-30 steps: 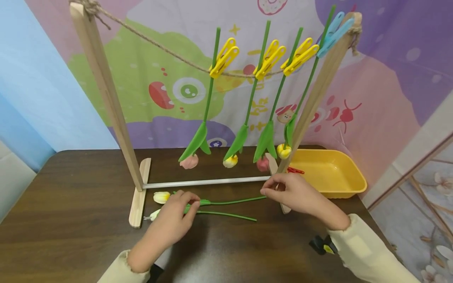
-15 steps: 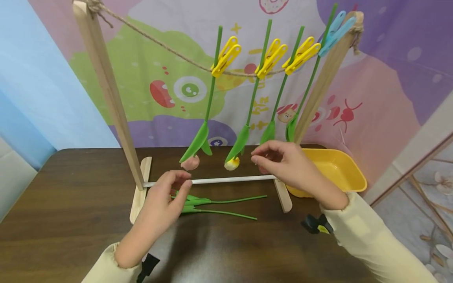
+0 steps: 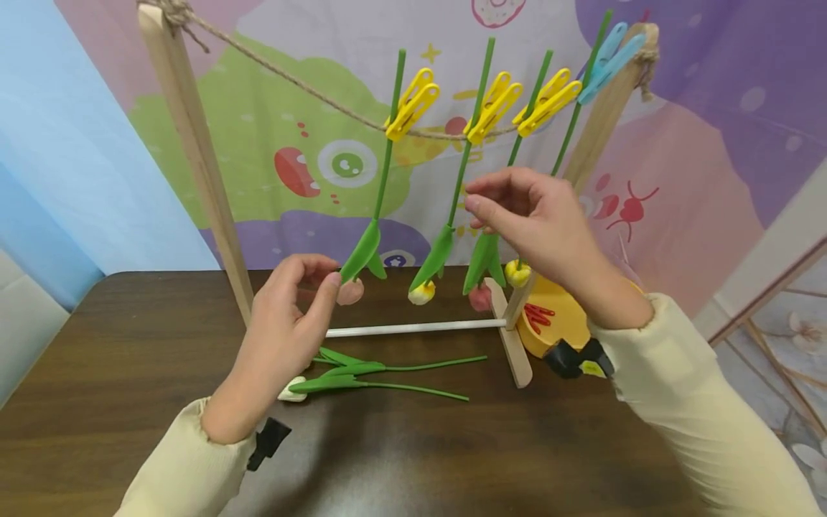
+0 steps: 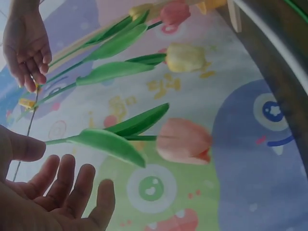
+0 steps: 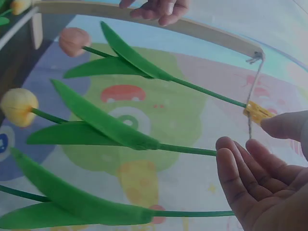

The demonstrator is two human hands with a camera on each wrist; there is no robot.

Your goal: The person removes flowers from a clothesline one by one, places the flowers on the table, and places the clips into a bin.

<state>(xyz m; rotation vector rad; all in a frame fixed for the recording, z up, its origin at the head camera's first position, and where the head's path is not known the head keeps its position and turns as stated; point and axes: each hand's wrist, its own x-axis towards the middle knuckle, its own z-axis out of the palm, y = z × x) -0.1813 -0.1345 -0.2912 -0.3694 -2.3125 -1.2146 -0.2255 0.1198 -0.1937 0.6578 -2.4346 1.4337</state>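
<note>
Head view: the left hand (image 3: pixel 278 323) hung raised just beside the leaves of the pink tulip (image 3: pixel 364 251), its fingers relaxed, thumb apart and holding nothing; whether a fingertip touched the leaf could not be told. The left wrist view showed those fingers spread. The right hand (image 3: pixel 549 226) was higher, its fingers loosely bent with the thumb apart, pinching nothing, in front of the stems of the rose-red tulip (image 3: pixel 481 266) and the yellow tulip (image 3: pixel 518 273). Between the pink and rose-red ones was the pale yellow tulip (image 3: pixel 436 258). All four hung bloom-down at a rope (image 3: pixel 284 75), three by yellow clothespins (image 3: pixel 492 111), the rightmost by a blue clothespin (image 3: pixel 610 64). Below the white rod (image 3: pixel 413 329), two more tulips (image 3: pixel 352 369) lay on the worktop (image 3: pixel 452 459), one bloom hidden behind the left hand. Red clothespins (image 3: pixel 539 316) lay in the yellow tray (image 3: pixel 568 319), partly covered by the right arm.
</note>
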